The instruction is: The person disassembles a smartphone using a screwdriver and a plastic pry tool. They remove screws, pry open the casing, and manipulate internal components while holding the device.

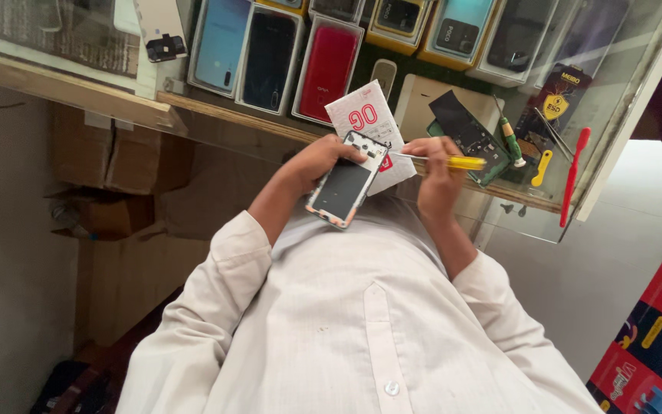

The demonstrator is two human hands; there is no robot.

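The left hand [322,159] is curled around an opened phone [346,181] held above the lap, while the right hand [437,170] pinches a yellow-handled screwdriver [442,161] with its tip at the phone's upper edge, a white packet [369,123] and glass counter [630,100] beyond.

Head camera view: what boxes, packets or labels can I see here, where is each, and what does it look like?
White card packet: behind opened phone, red markings.
Phone boxes: row under glass counter, blue, black, red.
Black sachet: counter's right, yellow emblem.
Cartons: lower right, red and navy.
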